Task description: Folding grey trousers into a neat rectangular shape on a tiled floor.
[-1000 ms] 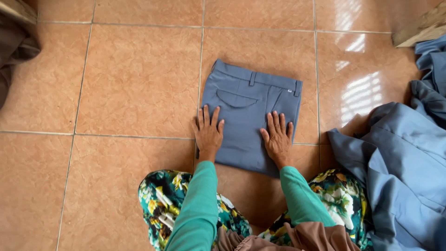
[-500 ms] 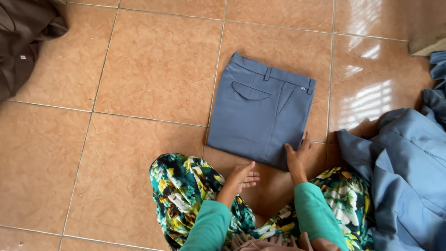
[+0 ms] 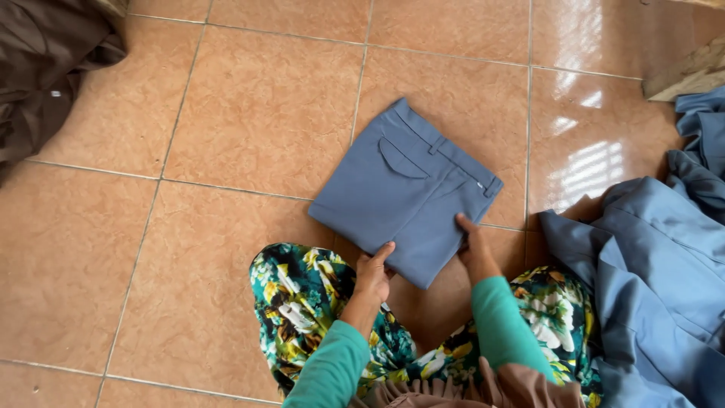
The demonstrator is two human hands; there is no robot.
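A pair of folded blue-grey trousers is lifted at its near edge and turned at an angle over the tiled floor, its back pocket and waistband facing up. My left hand grips the near left edge of the folded trousers, thumb on top. My right hand grips the near right edge. Both arms wear teal sleeves. My knees, in a green floral cloth, sit just below the trousers.
A heap of blue-grey garments lies at the right. A dark brown garment is bunched at the upper left. A pale wooden piece shows at the upper right. The floor is glossy orange tile.
My hands have gone from pressing flat on the trousers to gripping their near edge. The folded trousers are turned and raised. The view has shifted right, showing more of the brown garment.
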